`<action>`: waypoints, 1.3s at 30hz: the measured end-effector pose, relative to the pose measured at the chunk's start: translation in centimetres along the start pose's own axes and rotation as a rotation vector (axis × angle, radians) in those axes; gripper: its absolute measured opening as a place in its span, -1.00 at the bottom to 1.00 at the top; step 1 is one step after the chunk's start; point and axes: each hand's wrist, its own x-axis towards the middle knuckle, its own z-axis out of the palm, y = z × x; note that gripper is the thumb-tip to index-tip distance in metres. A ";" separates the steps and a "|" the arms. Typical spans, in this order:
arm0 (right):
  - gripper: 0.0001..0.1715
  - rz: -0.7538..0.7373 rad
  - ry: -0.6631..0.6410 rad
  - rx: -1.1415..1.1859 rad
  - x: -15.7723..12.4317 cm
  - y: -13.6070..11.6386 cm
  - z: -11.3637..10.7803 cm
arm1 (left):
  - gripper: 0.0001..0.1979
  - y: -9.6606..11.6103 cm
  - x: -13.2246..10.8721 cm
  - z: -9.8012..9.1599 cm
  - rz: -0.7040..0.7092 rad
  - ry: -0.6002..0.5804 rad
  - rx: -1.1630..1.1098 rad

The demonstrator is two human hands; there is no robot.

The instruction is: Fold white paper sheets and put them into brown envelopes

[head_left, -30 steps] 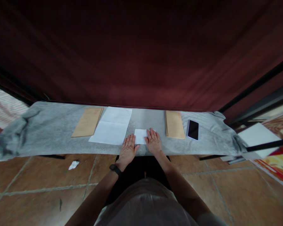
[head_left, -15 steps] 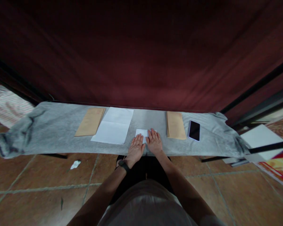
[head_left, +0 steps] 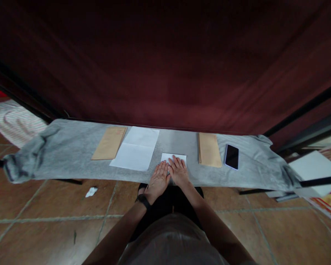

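Observation:
A small white folded paper (head_left: 174, 156) lies near the front edge of the grey cloth-covered table (head_left: 74, 151). Both hands rest flat on its near part, side by side and touching. My left hand (head_left: 158, 179) has its fingers stretched out over the paper's lower left. On the paper's middle lie the spread fingers of my right hand (head_left: 178, 172). Larger white sheets (head_left: 136, 149) with a crease across them lie to the left. Beyond those is a stack of brown envelopes (head_left: 109, 143).
More brown envelopes (head_left: 210, 150) lie right of the hands, with a phone (head_left: 232, 156) beside them. A dark red curtain (head_left: 165, 81) hangs behind the table. Striped cloth (head_left: 19, 121) is at the far left. Crumpled white paper (head_left: 91, 191) lies on the tiled floor.
My right hand has shifted left across the small paper, up against my left hand, so more of the paper's right side shows. The whole view has moved slightly.

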 end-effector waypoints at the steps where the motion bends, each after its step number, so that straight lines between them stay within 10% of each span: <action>1: -0.44 0.020 0.008 -0.006 0.0 0.2 0.1 | -0.45 0.0 0.0 0.0 -0.005 0.006 -0.002; 16: -0.43 0.118 -0.003 -0.001 0.4 1.1 -0.4 | -0.43 0.4 3.3 -0.5 -0.152 -0.124 -0.013; 31: -0.39 0.165 0.077 -0.033 0.5 1.1 0.2 | -0.47 -0.6 2.1 -0.9 -0.181 0.006 -0.091; 35: -0.39 0.179 0.092 -0.037 0.5 1.0 0.3 | -0.59 -3.1 0.3 -3.0 -0.080 0.037 -0.247; 39: -0.38 0.178 0.079 -0.046 0.5 1.0 0.4 | -0.55 -10.0 -0.5 -6.2 -0.275 0.284 -0.261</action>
